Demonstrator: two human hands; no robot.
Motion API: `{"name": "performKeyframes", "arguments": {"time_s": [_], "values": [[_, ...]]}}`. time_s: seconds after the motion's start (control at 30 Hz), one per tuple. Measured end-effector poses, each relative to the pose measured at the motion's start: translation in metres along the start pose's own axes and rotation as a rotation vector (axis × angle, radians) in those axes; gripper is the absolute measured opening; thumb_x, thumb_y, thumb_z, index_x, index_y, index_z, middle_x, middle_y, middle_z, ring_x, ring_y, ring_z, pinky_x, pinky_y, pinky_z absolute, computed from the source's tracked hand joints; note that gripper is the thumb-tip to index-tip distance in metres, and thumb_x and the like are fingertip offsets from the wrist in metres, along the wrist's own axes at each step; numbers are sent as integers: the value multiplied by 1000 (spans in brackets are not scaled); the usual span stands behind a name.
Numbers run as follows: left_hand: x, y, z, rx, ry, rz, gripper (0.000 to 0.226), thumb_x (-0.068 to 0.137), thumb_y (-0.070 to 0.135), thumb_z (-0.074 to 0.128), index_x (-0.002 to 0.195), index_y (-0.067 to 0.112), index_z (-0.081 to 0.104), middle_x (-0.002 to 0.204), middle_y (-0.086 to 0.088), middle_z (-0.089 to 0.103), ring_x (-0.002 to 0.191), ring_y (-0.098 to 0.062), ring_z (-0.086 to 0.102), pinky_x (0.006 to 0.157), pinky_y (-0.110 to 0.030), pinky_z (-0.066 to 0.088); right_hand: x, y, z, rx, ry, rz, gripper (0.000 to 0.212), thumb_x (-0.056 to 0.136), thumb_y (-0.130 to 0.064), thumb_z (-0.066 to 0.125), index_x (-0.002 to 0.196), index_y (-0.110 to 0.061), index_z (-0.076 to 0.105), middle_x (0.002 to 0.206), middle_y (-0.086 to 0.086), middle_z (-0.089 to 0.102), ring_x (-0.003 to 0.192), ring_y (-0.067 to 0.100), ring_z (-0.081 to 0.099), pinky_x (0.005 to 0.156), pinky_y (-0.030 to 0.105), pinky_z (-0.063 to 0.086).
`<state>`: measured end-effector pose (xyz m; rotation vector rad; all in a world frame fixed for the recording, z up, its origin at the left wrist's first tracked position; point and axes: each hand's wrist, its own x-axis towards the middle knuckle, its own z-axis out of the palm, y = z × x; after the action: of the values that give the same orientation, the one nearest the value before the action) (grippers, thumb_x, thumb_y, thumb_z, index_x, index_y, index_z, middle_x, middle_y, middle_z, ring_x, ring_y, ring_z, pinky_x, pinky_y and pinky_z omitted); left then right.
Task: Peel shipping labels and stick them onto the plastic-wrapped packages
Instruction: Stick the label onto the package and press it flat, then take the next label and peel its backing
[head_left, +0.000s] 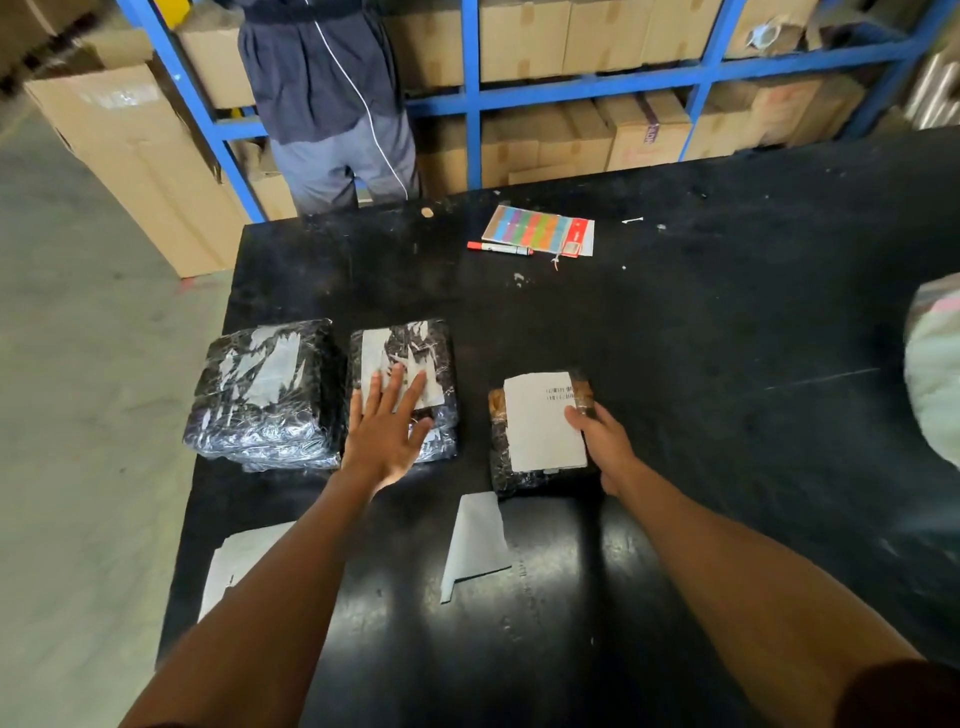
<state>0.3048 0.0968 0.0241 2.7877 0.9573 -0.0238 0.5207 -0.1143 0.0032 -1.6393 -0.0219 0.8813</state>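
Three plastic-wrapped packages lie on the black table (727, 322). The left package (262, 395) carries a torn white label. My left hand (387, 431) lies flat, fingers straight, on the white label of the middle package (410, 364). The right package (524, 467) has a white label (540, 426) with a barcode on top. My right hand (602, 441) grips this package's right edge, thumb pressed on the label. A peeled white backing sheet (475, 540) lies in front of it, and more white sheets (234, 566) sit at the table's left edge.
A red marker (498, 248) and a pad of coloured tabs (540, 231) lie at the far side of the table. A person (332, 104) stands behind it, facing blue shelving (472, 93) full of cardboard boxes. A pale bag (935, 364) bulges in at the right edge.
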Motion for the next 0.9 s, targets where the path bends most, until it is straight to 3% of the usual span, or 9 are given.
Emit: {"name": "performKeyframes", "arguments": {"time_s": [0.13, 0.27, 0.37, 0.47, 0.53, 0.6, 0.67, 0.77, 0.9], "values": [[0, 0, 0, 0, 27, 2, 77, 83, 69, 1, 153, 37, 0, 160, 4, -15, 149, -24, -16, 116, -44, -14, 16, -14, 8, -359, 106, -70, 50, 91, -36, 60, 140, -31, 50, 128, 1, 64, 111, 25, 62, 99, 38, 50], [-1, 0, -1, -30, 32, 8, 74, 87, 68, 8, 154, 37, 5, 160, 4, -13, 148, -24, -15, 116, -43, -14, 24, -19, 17, -760, 169, -69, 48, 99, -39, 44, 141, -15, 45, 137, 16, 54, 125, 37, 50, 102, 42, 41], [-4, 1, -3, -48, 42, 10, 64, 98, 54, 32, 154, 35, 10, 163, 1, -5, 150, -26, -11, 118, -45, -10, 19, -19, 23, -949, 205, -64, 52, 100, -41, 39, 142, -10, 38, 144, 18, 42, 132, 37, 40, 103, 47, 38], [-17, 0, -4, -134, 71, 23, 62, 99, 36, 46, 154, 31, 18, 164, 0, 6, 152, -25, 0, 120, -46, -2, -5, -18, 36, -1116, 285, -302, 58, 96, -35, 51, 147, -14, 33, 153, 11, 30, 140, 32, 28, 110, 47, 31], [-33, -5, -2, -245, 99, 49, 56, 97, 28, 51, 150, 25, 34, 162, -3, 20, 150, -24, 15, 121, -48, 14, -23, -11, 51, -1145, 288, -490, 55, 93, -30, 56, 143, -17, 40, 153, 7, 31, 141, 29, 28, 113, 45, 29], [-55, -12, -3, -419, 138, 54, 40, 95, 21, 55, 135, 21, 55, 151, -4, 42, 139, -24, 40, 113, -42, 35, -44, 0, 74, -1088, 236, -583, 42, 91, -26, 58, 133, -21, 52, 146, 6, 38, 135, 29, 35, 108, 43, 33], [-89, -23, -5, -564, 164, -17, 26, 94, 16, 55, 115, 18, 69, 129, -2, 62, 119, -21, 59, 101, -28, 44, -72, 15, 105, -990, 142, -690, 30, 87, -18, 59, 117, -21, 62, 129, 5, 50, 121, 28, 47, 97, 42, 43], [-138, -52, -2, -613, 198, -184, 23, 91, 22, 54, 102, 22, 74, 108, 3, 71, 105, -18, 65, 95, -26, 46, -101, 46, 146, -865, -78, -831, 22, 82, -7, 58, 100, -16, 67, 105, 6, 60, 101, 27, 56, 89, 40, 49], [-197, -107, 12, -524, 269, -417, 27, 90, 8, 59, 115, 14, 70, 120, -7, 67, 113, -28, 61, 97, -25, 41, -139, 77, 205, -810, -541, -637, 19, 90, -9, 57, 104, -15, 69, 103, 7, 68, 88, 19, 65, 83, 30, 54]]}}
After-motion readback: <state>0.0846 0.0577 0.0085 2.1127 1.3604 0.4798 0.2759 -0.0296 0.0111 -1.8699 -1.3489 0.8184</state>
